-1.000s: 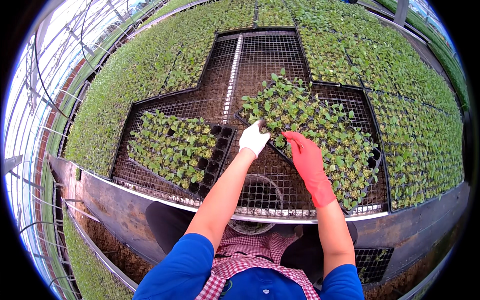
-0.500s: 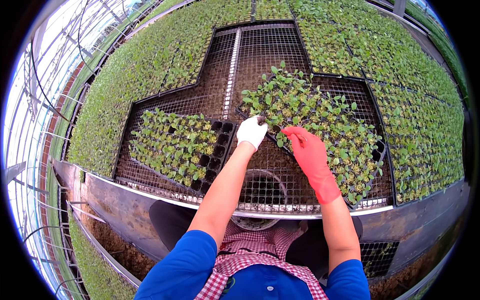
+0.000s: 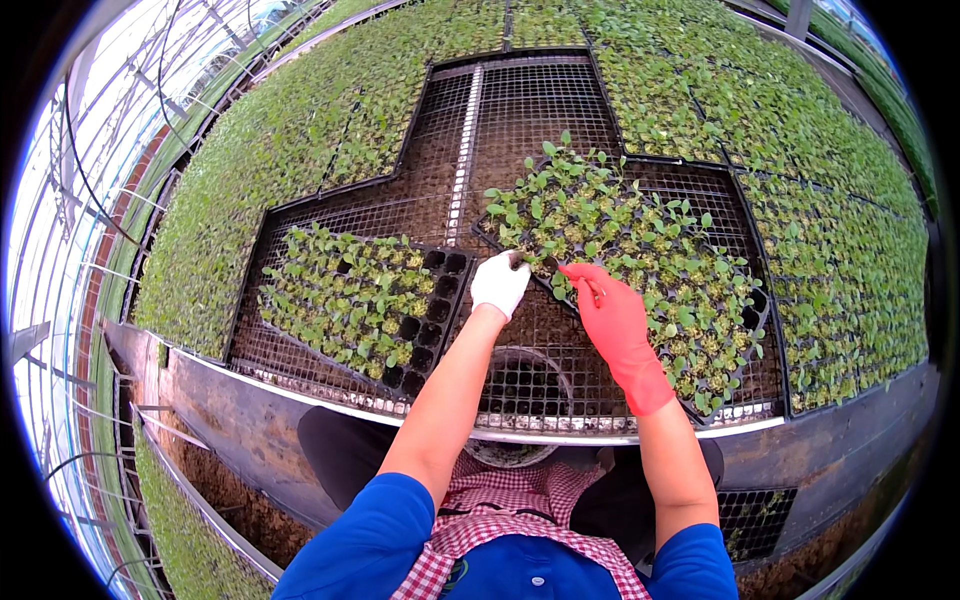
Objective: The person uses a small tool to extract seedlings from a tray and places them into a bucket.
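My left hand, in a white glove with dark fingertips, is closed at the left edge of a black tray of seedlings. Just to its right, my right hand wears a red rubber glove, its thumb and fingers pinched together over the same edge. A thin brownish bit shows against the red fingers; its kind is unclear. What either set of fingertips grips is too small to make out. To the left lies another seedling tray, angled, with several bare black cells along its right side.
Both trays rest on a wire-mesh bench with a pale front rail. Dense seedling trays border the mesh at left, right and back. A round container shows beneath the mesh by my knees. Greenhouse framing stands at far left.
Both hands have shifted slightly toward me, the left a little more, and the gloves stay close together at the right tray's edge. The two trays lie as before.
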A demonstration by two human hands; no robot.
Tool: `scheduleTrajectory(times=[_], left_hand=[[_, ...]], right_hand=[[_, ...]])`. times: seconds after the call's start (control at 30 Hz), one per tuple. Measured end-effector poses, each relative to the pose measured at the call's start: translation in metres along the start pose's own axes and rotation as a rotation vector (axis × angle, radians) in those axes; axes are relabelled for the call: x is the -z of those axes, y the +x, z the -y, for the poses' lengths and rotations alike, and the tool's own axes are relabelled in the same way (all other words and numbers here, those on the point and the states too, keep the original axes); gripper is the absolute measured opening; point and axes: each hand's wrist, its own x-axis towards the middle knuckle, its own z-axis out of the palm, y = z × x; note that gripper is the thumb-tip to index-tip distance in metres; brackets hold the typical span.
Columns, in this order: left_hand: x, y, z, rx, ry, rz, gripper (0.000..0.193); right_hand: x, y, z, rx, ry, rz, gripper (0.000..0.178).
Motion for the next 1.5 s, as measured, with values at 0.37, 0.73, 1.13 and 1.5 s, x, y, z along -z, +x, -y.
scheduleTrajectory(times=[0.37,0.73,1.13,1.5], left_hand=[[0.001,-0.006,0.007,-0.070,-0.014,-0.061,0.040],[0.033,0.008,-0.032,-0.131,0.008,-0.063,0.039],[0.024,0.059,-0.063,-0.089,0.627,0.444,0.034],[0.032,0.065,-0.061,-0.192,0.644,0.574,0.041]], right_hand=[[-0.006,-0.004,-0.007,0.108,-0.174,0.028,0.018],[-0.008,-0.010,0.010,0.249,-0.365,0.133,0.020],[-0.015,-0.021,0.013,0.304,-0.524,0.208,0.025],[-0.017,-0.021,0.013,0.188,-0.573,0.299,0.038]])
